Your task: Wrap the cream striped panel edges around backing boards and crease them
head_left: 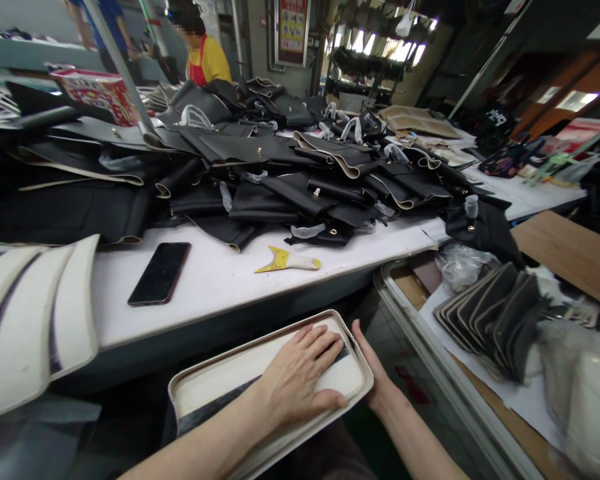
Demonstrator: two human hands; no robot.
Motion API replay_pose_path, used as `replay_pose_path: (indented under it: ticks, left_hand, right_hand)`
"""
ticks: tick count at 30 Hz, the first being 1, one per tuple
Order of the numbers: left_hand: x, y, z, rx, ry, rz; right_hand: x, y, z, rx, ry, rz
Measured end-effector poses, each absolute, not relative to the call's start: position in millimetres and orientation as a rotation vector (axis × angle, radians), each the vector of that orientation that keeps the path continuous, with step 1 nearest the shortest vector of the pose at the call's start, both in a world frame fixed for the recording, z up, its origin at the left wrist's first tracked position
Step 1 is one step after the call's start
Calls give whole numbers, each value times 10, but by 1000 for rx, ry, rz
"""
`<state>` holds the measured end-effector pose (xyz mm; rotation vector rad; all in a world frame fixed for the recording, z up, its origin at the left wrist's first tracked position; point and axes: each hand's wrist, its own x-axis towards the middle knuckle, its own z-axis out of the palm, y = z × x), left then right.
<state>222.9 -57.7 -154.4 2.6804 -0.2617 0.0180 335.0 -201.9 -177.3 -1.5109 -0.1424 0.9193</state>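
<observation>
A flat cream-coloured panel with rounded corners and a raised rim (215,383) lies tilted below the table edge, over my lap. My left hand (300,377) rests flat on its upper face, fingers stretched out, near a dark stripe. My right hand (373,373) grips the panel's right edge from the side and underneath; only the thumb and wrist show. A yellow-bladed scraper with a pale handle (287,261) lies on the white table (220,273) just beyond.
A black phone (160,272) lies on the table at the left. Similar cream panels (35,320) are stacked at the far left. A heap of black leather pieces (290,173) covers the table's back. Dark pieces stand in a tray (495,317) at right. A person in yellow stands far back.
</observation>
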Motion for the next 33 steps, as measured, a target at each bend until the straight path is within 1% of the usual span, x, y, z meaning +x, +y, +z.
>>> replay_pose_path:
  ticks: [3, 8, 12, 20, 27, 33]
  left_hand:
    - [2274, -610, -1440, 2713, -243, 75]
    - [2385, -678, -1288, 2806, -222, 112]
    - [2425, -711, -1275, 2873, -222, 141]
    - [2455, -674, -1306, 2874, -244, 142]
    - [2435, -654, -1303, 2816, -230, 129]
    - [2461, -672, -1261, 2829, -224, 93]
  right_hand:
    - [3278, -2194, -1727, -1480, -112, 912]
    - [3274, -2347, -1706, -1848, -329, 618]
    - [3309, -2345, -1704, -1989, -436, 523]
    - [3227, -2397, -1647, -2091, -555, 412]
    - [3232, -2425, -1683, -2004, -442, 459]
    - [3225, -2403, -1584, -2106, -616, 395]
